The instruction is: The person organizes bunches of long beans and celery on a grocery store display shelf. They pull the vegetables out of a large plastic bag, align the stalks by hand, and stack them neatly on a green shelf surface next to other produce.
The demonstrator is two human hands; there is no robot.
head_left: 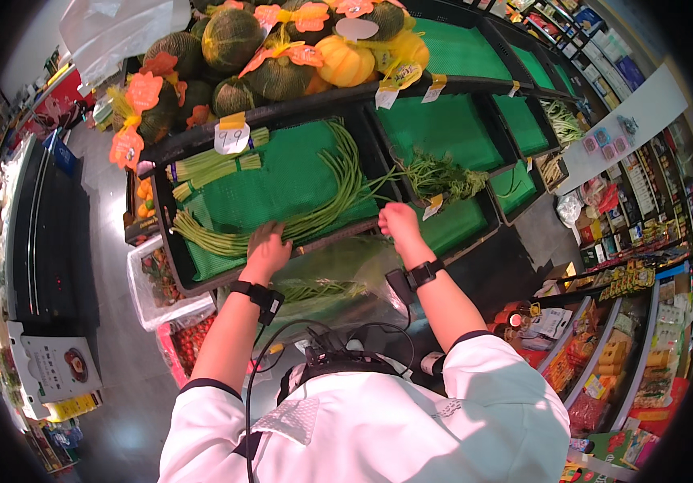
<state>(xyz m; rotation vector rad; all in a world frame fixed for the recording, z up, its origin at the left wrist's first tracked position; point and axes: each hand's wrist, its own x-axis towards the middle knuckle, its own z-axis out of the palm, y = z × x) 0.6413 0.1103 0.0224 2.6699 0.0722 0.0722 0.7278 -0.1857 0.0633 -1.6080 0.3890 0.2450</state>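
Note:
Long green beans [332, 211] lie in a curved bunch along the near and right sides of a green-lined black crate [302, 133]. My left hand [268, 248] rests over the near part of the bunch, fingers stretched and slightly bent. Past the crate's near right corner, my right hand [400, 222] is closed in a fist at the upper edge of a clear plastic bag [375, 262]. The bag hangs below both hands, in front of the crate, and green beans [318, 291] show through it. My right fingertips are turned out of sight.
Tied bundles of green stalks [222, 161] lie at the crate's far left. Netted melons [232, 40] and orange pumpkins [345, 61] are piled behind. Leafy greens [447, 177] fill part of the right crate. A white foam box [171, 310] stands at left, and packed shelves [604, 370] at right.

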